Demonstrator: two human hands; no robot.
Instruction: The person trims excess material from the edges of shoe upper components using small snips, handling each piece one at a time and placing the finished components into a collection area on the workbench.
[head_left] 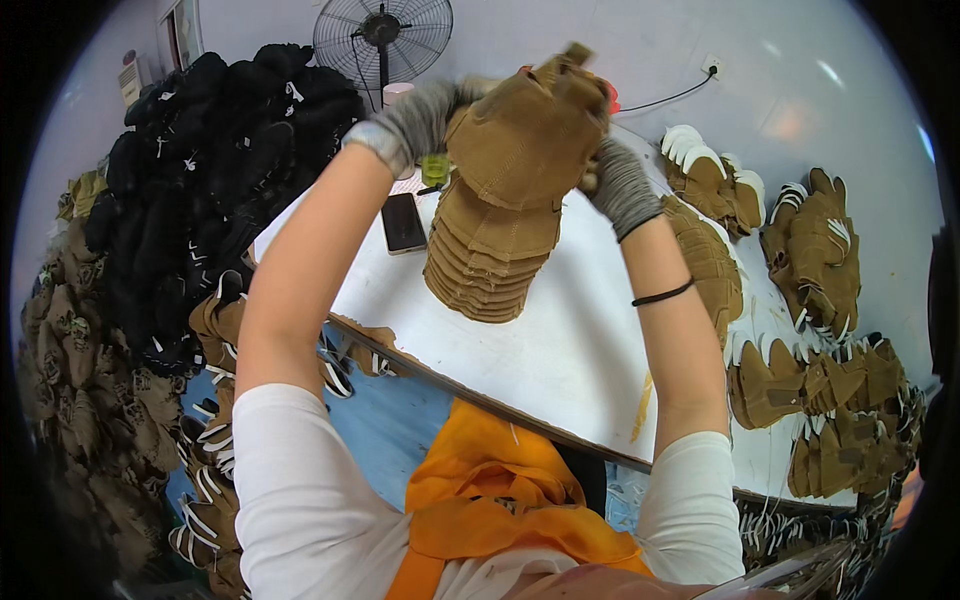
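Above the white table, both my hands hold up a brown stitched piece (520, 140) that looks like a shoe upper, with a narrow tab at its top. My left hand (425, 110), in a grey knit glove, grips its left side; the fingertips are partly hidden behind it. At its right edge is my right hand (622, 188), gloved the same way, its fingers bent against the piece and partly covered. Directly below stands a neat stack of like brown pieces (485, 265), overlapping one another. Whether the held piece touches the stack cannot be made out.
The white table (480, 365) carries a dark phone (403, 222) and a small yellow-green container (434, 170). More brown pieces (705, 265) lie along the right. Black bundles (220, 150) pile high at left. A fan (382, 35) stands behind.
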